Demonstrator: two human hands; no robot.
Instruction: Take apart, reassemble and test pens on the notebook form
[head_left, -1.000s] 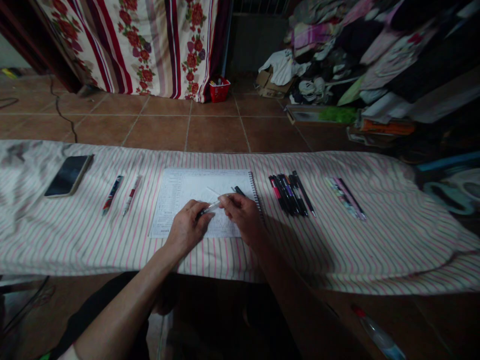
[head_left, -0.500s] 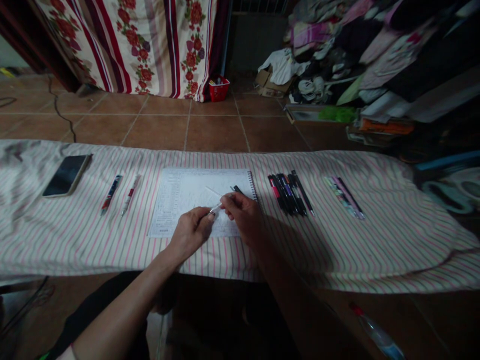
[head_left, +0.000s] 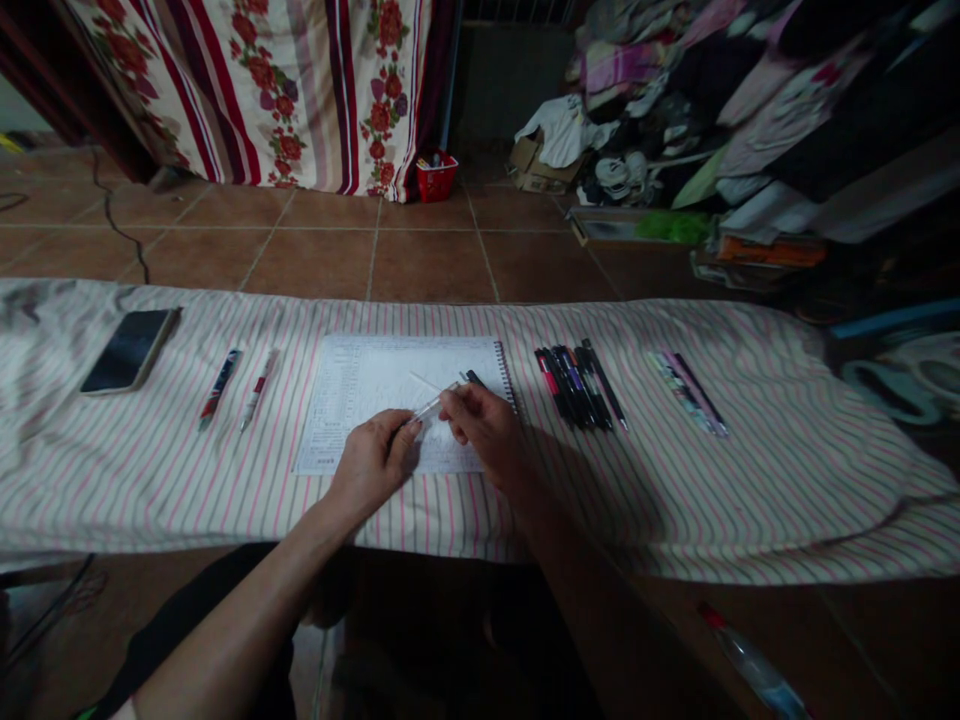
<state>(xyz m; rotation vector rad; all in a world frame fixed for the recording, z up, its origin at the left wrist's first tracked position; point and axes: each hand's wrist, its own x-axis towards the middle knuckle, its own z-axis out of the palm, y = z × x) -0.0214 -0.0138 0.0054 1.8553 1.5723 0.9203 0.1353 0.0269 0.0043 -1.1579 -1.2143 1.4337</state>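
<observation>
Tube (head_left: 428,406) sits pinched by left hand (head_left: 376,452) and right hand (head_left: 486,428). Work seems unfinished: stick (head_left: 424,381) lies loose at twelve o'clock.

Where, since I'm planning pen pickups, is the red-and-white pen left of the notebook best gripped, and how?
Probably mid-barrel on the red-and-white pen, from above, pinching across its long sides: it lies flat and slim, with striped cloth between it and the notebook.
</observation>
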